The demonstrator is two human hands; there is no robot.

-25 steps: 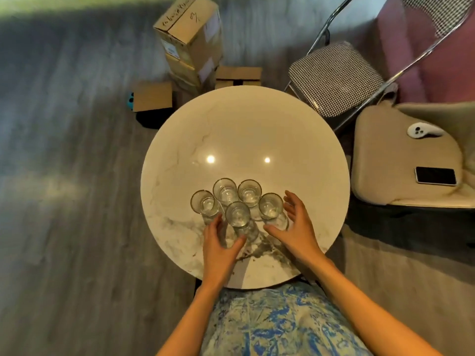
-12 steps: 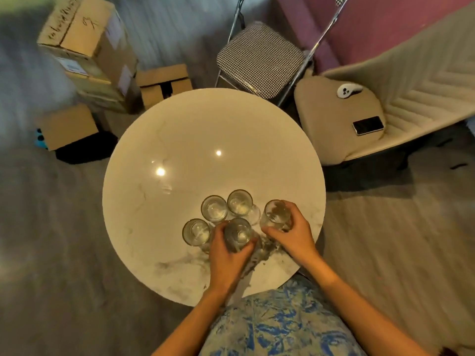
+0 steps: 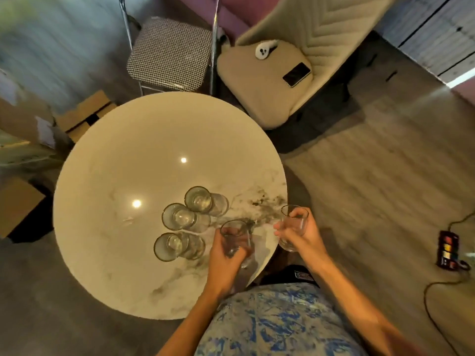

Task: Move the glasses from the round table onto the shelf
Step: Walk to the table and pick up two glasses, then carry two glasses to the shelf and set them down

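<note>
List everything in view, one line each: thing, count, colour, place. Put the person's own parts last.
Round table: one, cream marble, centre-left.
Glasses on the table: three, clear, clustered near its right side.
Held glasses: two, clear, one in each hand.
Folding chair: one, houndstooth seat, beyond the table.
Padded chair: one, beige, upper right.
Phone: one, black, on the padded chair.
Controller: one, white, on the padded chair.
Cardboard boxes: several, brown, on the floor at left.
Power strip: one, dark, on the floor at right.
Left hand: around one glass, over the table.
Right hand: around the other glass, past the table's edge.
</note>
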